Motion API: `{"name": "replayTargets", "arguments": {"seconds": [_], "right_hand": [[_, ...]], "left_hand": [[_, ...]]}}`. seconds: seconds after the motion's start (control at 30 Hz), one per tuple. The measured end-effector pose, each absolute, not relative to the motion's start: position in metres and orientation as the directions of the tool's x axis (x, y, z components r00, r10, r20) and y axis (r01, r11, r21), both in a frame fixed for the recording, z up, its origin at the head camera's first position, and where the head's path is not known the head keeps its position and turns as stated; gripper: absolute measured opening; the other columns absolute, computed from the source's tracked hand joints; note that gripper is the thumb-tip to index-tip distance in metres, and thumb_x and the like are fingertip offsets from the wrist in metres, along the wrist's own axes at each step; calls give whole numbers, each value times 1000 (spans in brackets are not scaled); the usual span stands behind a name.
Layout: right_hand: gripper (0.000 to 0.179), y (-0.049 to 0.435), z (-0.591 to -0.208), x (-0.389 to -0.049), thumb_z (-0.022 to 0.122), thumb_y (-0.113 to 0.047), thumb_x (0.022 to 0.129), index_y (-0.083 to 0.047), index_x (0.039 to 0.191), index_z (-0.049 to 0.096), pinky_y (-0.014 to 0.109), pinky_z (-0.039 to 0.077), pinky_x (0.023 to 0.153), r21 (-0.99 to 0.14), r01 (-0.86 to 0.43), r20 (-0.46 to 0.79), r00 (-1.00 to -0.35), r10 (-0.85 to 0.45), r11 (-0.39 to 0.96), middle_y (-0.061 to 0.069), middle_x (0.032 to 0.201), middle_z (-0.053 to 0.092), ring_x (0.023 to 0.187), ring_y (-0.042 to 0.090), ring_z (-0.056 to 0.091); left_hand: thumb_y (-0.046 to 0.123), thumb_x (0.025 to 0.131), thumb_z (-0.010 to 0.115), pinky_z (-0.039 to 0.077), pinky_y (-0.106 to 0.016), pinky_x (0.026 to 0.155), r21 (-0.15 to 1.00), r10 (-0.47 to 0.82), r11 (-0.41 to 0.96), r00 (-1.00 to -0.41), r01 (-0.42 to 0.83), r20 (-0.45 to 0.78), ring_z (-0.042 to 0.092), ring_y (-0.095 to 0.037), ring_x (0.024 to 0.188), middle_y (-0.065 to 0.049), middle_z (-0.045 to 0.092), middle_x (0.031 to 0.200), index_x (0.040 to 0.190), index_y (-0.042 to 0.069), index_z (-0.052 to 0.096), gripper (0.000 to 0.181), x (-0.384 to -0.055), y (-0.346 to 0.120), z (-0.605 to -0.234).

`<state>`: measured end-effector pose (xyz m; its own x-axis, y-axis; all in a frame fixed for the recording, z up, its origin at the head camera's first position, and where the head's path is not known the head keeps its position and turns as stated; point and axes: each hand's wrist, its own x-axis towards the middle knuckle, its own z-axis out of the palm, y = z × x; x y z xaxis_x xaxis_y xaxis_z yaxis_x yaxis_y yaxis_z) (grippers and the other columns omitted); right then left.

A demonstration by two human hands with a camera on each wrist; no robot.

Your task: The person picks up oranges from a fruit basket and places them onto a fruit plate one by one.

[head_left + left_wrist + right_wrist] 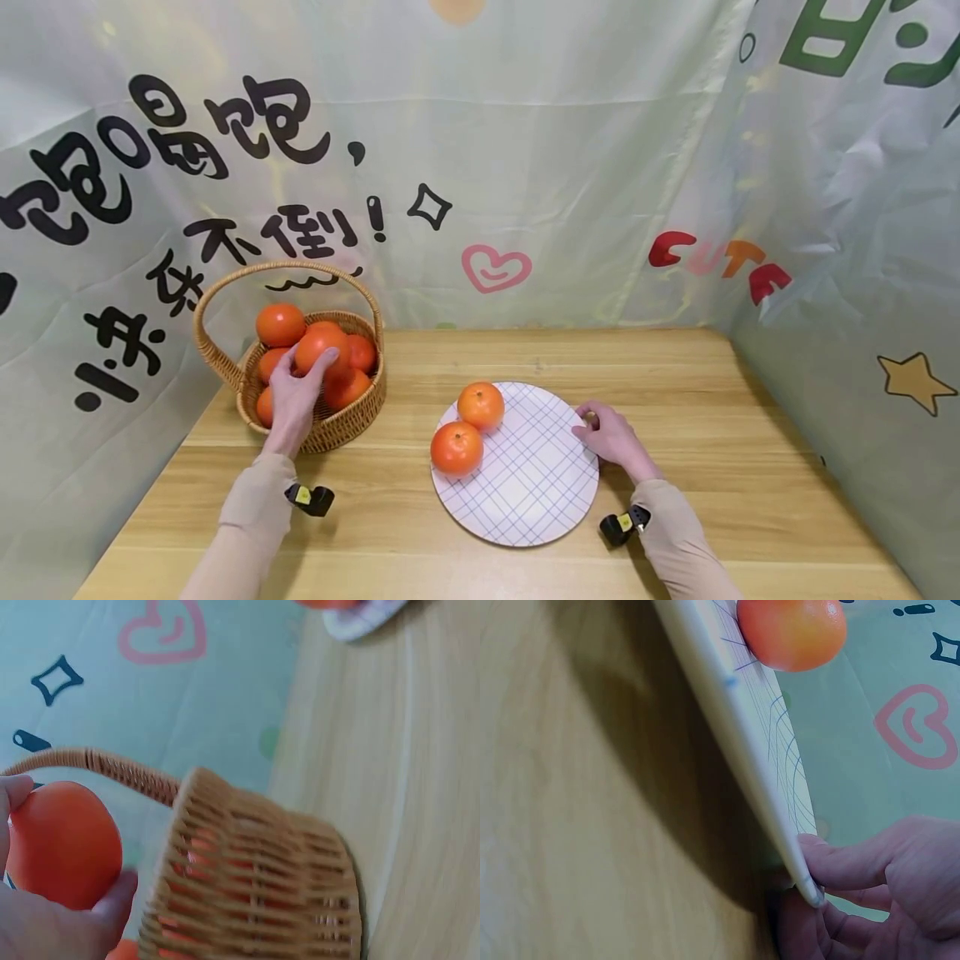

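Note:
My left hand (294,402) grips an orange (324,347) over the wicker basket (352,425), above the other oranges in it. In the left wrist view, thumb and fingers curve round this orange (64,847), which sits beside the basket's rim (161,874). My right hand (611,435) holds the right edge of a round white plate (525,492) with a blue check pattern. The right wrist view has the thumb on top of the plate's edge (742,765) and fingers below. Two oranges, one (457,448) nearer me and one (481,406) behind, rest on the plate's left side.
The basket's tall arched handle (288,265) rises over the fruit. Everything stands on a wooden table (720,467). A printed cloth (592,167) hangs behind the table and along both sides. Each wrist wears a small black camera.

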<state>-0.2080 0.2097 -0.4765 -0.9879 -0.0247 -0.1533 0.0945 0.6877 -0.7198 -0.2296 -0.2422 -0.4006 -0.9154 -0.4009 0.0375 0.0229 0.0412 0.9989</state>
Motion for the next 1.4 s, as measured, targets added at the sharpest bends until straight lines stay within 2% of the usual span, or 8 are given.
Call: {"name": "replayTargets", "arguments": {"seconds": [0.13, 0.27, 0.43, 0.67, 0.83, 1.17, 1.27, 1.4], "right_hand": [[31, 210, -477, -208, 63, -12, 95, 2, 122, 58, 30, 42, 59, -721, 89, -149, -989, -27, 687, 10, 85, 53, 73, 21, 51], [31, 210, -477, -208, 63, -12, 95, 2, 122, 58, 30, 43, 59, -723, 94, -152, -988, -26, 685, 10, 85, 52, 73, 21, 51], [31, 210, -477, -208, 63, -12, 96, 2, 123, 58, 30, 44, 58, -724, 96, -154, -988, -25, 683, 11, 85, 53, 72, 21, 52], [31, 210, -476, -209, 63, -12, 96, 2, 123, 58, 30, 42, 60, -717, 91, -152, -988, -28, 691, 11, 86, 54, 73, 21, 52], [31, 210, -476, -209, 62, -12, 96, 2, 123, 58, 30, 42, 60, -716, 92, -153, -988, -27, 692, 11, 86, 54, 74, 21, 52], [32, 209, -475, -208, 63, -12, 95, 2, 124, 58, 30, 42, 60, -718, 101, -157, -987, -20, 688, 10, 85, 53, 73, 21, 51], [32, 209, -475, -208, 63, -12, 95, 2, 124, 58, 30, 42, 60, -717, 98, -156, -988, -21, 690, 10, 85, 53, 74, 21, 51], [32, 209, -475, -208, 63, -12, 95, 2, 124, 58, 30, 41, 61, -717, 99, -158, -987, -22, 690, 10, 85, 52, 74, 21, 51]], "left_hand": [[20, 95, 69, 60, -30, 88, 969, -232, -246, -972, 39, -20, 66, -9, 102, 3, 50, 128, 139, 15, 43, 52, -226, -237, -398], [13, 99, 62, 57, -38, 96, 905, -110, -426, -993, 2, -49, 63, -16, 112, 0, 46, 135, 137, 18, 40, 44, -224, -234, -397], [14, 100, 61, 56, -35, 97, 853, -21, -518, -995, -68, -92, 57, -16, 119, 2, 42, 138, 137, 23, 36, 45, -222, -230, -397], [41, 106, 43, 47, -36, 105, 755, 153, -624, -979, -203, -136, 56, -13, 122, 6, 36, 147, 149, 34, 26, 46, -221, -230, -397], [43, 106, 41, 42, -35, 109, 685, 232, -676, -960, -273, -153, 54, -10, 125, 9, 30, 154, 154, 36, 20, 53, -218, -225, -397], [33, 107, 41, 49, -25, 97, 907, 155, -346, -968, -240, -197, 54, -7, 115, 3, 41, 136, 139, 23, 37, 34, -209, -190, -397], [28, 106, 44, 49, -24, 97, 961, 156, -180, -971, -207, -180, 54, -10, 115, -6, 42, 138, 142, 13, 35, 40, -203, -180, -398], [28, 104, 52, 45, -32, 107, 989, 183, 12, -973, -145, -145, 52, -18, 124, -13, 42, 146, 151, 10, 30, 54, -197, -169, -400]]}}
